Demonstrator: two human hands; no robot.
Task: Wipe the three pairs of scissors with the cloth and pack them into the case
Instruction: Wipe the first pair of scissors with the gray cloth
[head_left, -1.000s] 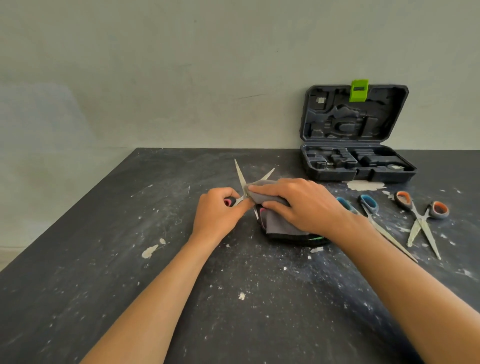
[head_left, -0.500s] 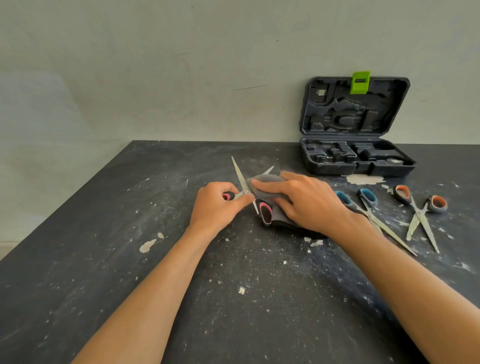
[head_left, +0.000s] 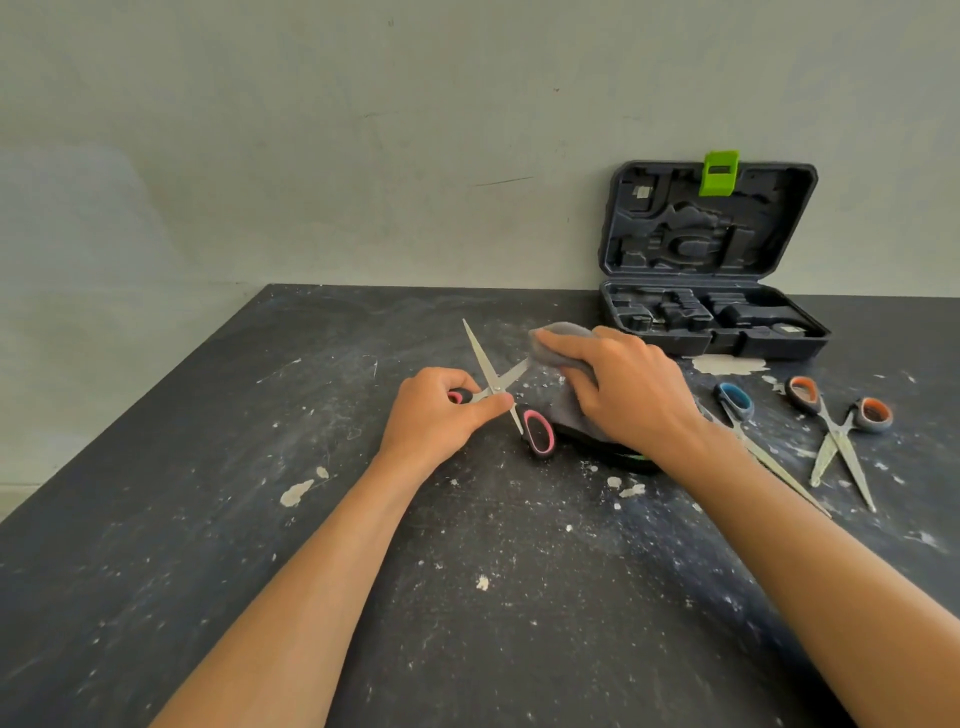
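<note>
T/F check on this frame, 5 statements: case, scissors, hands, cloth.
1. The case stands open at the wall. True.
2. The left hand holds the pink-handled scissors with blades spread. True.
3. The right hand rests empty on the table. False: it presses the grey cloth onto one blade.
4. The orange-handled scissors lie inside the case. False: they lie on the table, right of the blue-handled scissors.
5. No scissors are visible in the case. True.
</note>
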